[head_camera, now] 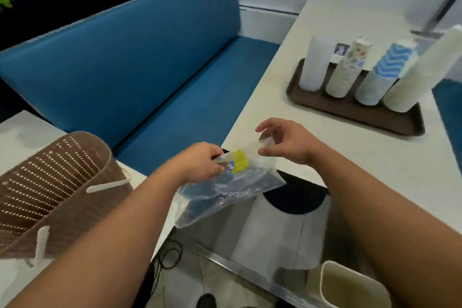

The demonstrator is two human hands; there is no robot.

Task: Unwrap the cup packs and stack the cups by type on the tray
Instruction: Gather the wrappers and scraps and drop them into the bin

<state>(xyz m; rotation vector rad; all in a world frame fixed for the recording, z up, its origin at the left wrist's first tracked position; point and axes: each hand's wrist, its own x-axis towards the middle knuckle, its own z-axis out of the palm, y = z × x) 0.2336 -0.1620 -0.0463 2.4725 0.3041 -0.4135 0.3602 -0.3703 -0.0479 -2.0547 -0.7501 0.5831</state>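
Observation:
An empty clear plastic wrapper [230, 187] with a yellow label hangs between my hands, above a white round bin [282, 227]. My left hand [200, 165] grips its labelled end. My right hand [282, 141] pinches the wrapper's upper corner with thumb and fingers. On the table at the right, a brown tray [355, 114] carries several upside-down cup stacks: a plain white one [313, 62], a floral one [348, 70], a blue chevron one [385, 72] and a tall white one [422, 70].
A brown perforated basket [55, 190] with white handles lies on a table at the left. A blue bench [140, 67] runs behind. A beige bin [350, 285] stands at the bottom right, and black cables lie on the floor below.

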